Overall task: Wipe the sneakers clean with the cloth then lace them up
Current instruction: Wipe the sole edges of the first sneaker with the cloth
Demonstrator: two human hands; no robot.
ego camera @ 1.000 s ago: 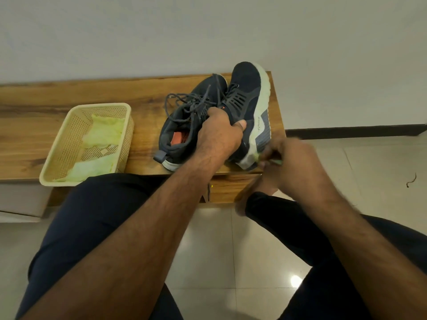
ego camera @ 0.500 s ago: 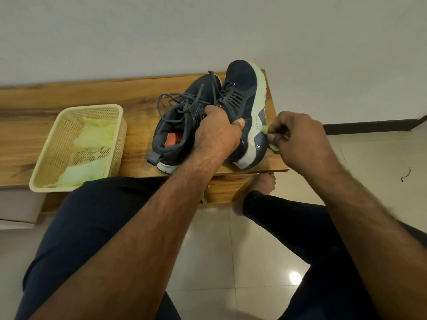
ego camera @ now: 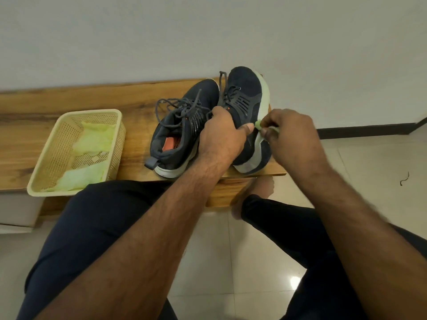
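Right hand (ego camera: 291, 132) presses cloth (ego camera: 259, 124) against sneaker (ego camera: 247, 105) sole edge.

- grained, varnished wooden bench (ego camera: 69, 107)
- perforated cream plastic basket (ego camera: 54, 155)
- matt dark fabric sneakers (ego camera: 245, 88), pale rubber soles
- glossy floor tiles (ego camera: 231, 262)

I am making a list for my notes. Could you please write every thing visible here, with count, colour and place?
sneakers: 2, dark navy with white soles, on the bench's right end
cloth: 1, light green, against the right sneaker's sole
basket: 1, cream, on the bench's left
cloths in basket: light green, count unclear
bench: 1, wooden, by the wall
left hand: grips the right sneaker
right hand: pinches the cloth
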